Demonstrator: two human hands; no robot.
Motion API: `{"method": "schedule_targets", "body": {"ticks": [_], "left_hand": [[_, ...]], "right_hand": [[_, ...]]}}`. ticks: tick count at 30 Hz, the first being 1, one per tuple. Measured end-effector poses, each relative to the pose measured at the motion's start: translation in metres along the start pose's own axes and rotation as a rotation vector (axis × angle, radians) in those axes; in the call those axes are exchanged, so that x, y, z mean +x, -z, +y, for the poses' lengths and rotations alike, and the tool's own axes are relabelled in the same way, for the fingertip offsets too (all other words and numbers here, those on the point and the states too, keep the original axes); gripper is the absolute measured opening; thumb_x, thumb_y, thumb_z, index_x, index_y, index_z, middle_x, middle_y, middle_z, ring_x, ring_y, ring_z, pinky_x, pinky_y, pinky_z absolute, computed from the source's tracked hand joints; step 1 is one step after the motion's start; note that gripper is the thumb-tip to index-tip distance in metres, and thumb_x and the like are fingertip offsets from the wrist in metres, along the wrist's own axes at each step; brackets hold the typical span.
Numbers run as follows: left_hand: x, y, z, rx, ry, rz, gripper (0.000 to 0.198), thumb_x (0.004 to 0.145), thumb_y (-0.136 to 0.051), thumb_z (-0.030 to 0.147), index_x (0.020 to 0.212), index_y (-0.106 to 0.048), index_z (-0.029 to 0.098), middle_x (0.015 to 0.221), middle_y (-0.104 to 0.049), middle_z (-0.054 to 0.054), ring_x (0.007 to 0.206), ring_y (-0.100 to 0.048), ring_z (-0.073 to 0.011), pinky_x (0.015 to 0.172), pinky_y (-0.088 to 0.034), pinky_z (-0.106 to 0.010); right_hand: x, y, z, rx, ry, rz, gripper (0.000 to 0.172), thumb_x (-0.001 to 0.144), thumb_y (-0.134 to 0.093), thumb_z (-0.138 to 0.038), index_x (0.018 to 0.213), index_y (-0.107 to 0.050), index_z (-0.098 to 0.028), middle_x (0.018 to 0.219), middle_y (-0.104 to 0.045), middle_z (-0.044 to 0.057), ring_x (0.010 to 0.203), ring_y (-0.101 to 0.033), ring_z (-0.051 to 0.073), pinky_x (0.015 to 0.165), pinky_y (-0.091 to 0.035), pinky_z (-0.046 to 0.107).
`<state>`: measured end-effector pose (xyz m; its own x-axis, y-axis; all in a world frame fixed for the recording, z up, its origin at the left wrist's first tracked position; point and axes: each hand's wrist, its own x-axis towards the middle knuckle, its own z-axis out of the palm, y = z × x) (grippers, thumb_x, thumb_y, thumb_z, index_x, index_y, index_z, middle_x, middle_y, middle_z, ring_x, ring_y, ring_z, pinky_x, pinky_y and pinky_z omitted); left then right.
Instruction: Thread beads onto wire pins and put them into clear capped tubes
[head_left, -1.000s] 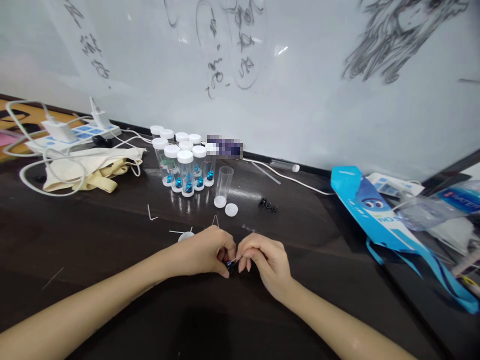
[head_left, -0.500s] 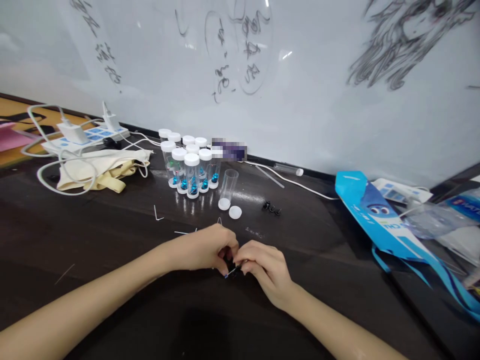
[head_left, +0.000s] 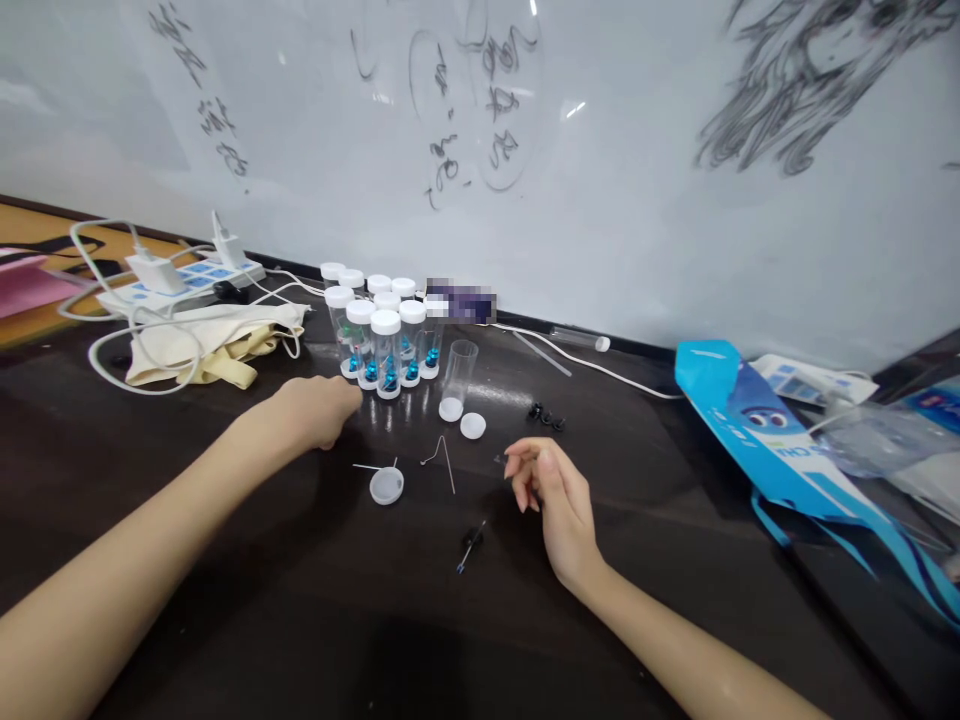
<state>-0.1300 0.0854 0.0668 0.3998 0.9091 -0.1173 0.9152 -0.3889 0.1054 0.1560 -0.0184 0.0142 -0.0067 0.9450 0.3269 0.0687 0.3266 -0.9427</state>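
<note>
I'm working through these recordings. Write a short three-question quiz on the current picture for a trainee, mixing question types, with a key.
1. True or false: the uncapped clear tube stands apart from the right hand.
2. Multiple choice: what colour are the caps on the grouped tubes? A) black; B) white; C) red.
3. Fill in: the lone black piece on the table, in front of the person, is nearer the ____ hand.

Key:
1. True; a stretch of table lies between them.
2. B.
3. Right; the left hand is farther off, near the grouped tubes.
</note>
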Motion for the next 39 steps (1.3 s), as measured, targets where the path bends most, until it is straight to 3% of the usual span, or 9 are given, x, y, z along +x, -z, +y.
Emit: {"method": "schedule_targets", "body": {"ticks": [5, 11, 15, 18, 24, 28, 32, 35, 39], "left_hand": [[-0.007, -0.002, 0.031, 0.221, 0.046, -0.022, 0.022, 0.069, -0.053, 0.000, 0.074, -0.066, 0.017, 0.083, -0.071, -0.015, 0.075, -0.069, -0.0307, 0.059, -0.046, -0.032], [-0.004, 0.002, 0.032, 0.182, -0.002, -0.031, 0.024, 0.073, -0.048, -0.001, 0.071, -0.064, 0.017, 0.082, -0.069, -0.014, 0.077, -0.067, -0.0293, 0.060, -0.044, -0.033], [-0.006, 0.020, 0.046, -0.255, -0.241, -0.006, 0.015, 0.079, -0.052, 0.012, 0.067, -0.058, 0.018, 0.064, -0.063, -0.003, 0.061, -0.059, -0.0184, 0.057, -0.042, -0.029], [-0.010, 0.025, 0.067, -0.788, -0.254, -0.126, 0.009, 0.081, -0.057, 0.022, 0.076, -0.061, 0.017, 0.069, -0.064, -0.001, 0.058, -0.056, -0.0134, 0.052, -0.044, -0.025], [-0.012, -0.004, 0.094, -1.316, -0.191, -0.294, 0.015, 0.076, -0.070, 0.028, 0.076, -0.066, 0.013, 0.068, -0.066, -0.003, 0.054, -0.046, -0.0091, 0.047, -0.033, -0.021], [-0.009, -0.020, 0.103, -1.464, -0.226, -0.341, 0.013, 0.077, -0.068, 0.026, 0.075, -0.067, 0.013, 0.068, -0.064, -0.002, 0.055, -0.044, -0.0089, 0.048, -0.030, -0.021], [-0.007, -0.014, 0.101, -1.299, -0.275, -0.207, 0.019, 0.079, -0.066, 0.033, 0.086, -0.066, 0.015, 0.072, -0.063, -0.001, 0.063, -0.050, -0.0126, 0.054, -0.036, -0.024], [-0.011, -0.002, 0.084, -0.868, -0.279, -0.004, 0.025, 0.074, -0.071, 0.036, 0.091, -0.064, 0.018, 0.079, -0.063, -0.001, 0.069, -0.054, -0.0165, 0.062, -0.040, -0.028], [-0.026, -0.005, 0.057, -0.264, -0.298, 0.035, 0.027, 0.066, -0.077, 0.034, 0.082, -0.062, 0.019, 0.087, -0.062, -0.005, 0.082, -0.058, -0.0252, 0.069, -0.042, -0.034]], "right_hand": [[0.001, 0.000, 0.000, 0.002, -0.023, -0.006, 0.031, 0.100, -0.037, -0.039, 0.097, -0.060, -0.019, 0.080, -0.057, 0.002, 0.051, -0.044, 0.010, 0.046, -0.033, 0.024], [0.002, -0.001, 0.001, 0.011, -0.049, -0.047, 0.029, 0.100, -0.038, -0.038, 0.097, -0.060, -0.019, 0.080, -0.056, 0.002, 0.052, -0.044, 0.009, 0.046, -0.033, 0.023], [0.003, -0.001, 0.003, -0.010, -0.095, -0.101, 0.023, 0.099, -0.043, -0.036, 0.096, -0.059, -0.019, 0.078, -0.055, 0.000, 0.052, -0.044, 0.009, 0.047, -0.033, 0.022], [0.002, -0.001, 0.003, -0.080, -0.068, -0.100, 0.015, 0.096, -0.050, -0.032, 0.103, -0.058, -0.021, 0.077, -0.055, -0.001, 0.053, -0.045, 0.009, 0.050, -0.036, 0.023], [-0.002, -0.001, -0.002, -0.379, 0.248, -0.214, 0.019, 0.092, -0.058, -0.018, 0.107, -0.066, -0.024, 0.084, -0.057, 0.002, 0.073, -0.055, 0.015, 0.067, -0.044, 0.028], [-0.002, -0.002, -0.004, -0.402, 0.293, -0.229, 0.012, 0.092, -0.057, -0.017, 0.094, -0.068, -0.022, 0.087, -0.059, 0.003, 0.077, -0.058, 0.016, 0.069, -0.046, 0.029], [-0.002, -0.002, -0.002, -0.374, 0.246, -0.209, 0.010, 0.092, -0.057, -0.018, 0.086, -0.065, -0.020, 0.086, -0.061, 0.003, 0.075, -0.060, 0.016, 0.069, -0.047, 0.029], [-0.003, -0.003, 0.002, -0.243, 0.106, -0.180, 0.008, 0.095, -0.053, -0.021, 0.088, -0.059, -0.020, 0.083, -0.064, 0.003, 0.067, -0.062, 0.014, 0.061, -0.049, 0.027], [-0.002, -0.004, 0.008, -0.032, -0.007, -0.144, 0.007, 0.094, -0.055, -0.022, 0.088, -0.054, -0.020, 0.089, -0.067, 0.004, 0.068, -0.065, 0.013, 0.058, -0.051, 0.024]]}}
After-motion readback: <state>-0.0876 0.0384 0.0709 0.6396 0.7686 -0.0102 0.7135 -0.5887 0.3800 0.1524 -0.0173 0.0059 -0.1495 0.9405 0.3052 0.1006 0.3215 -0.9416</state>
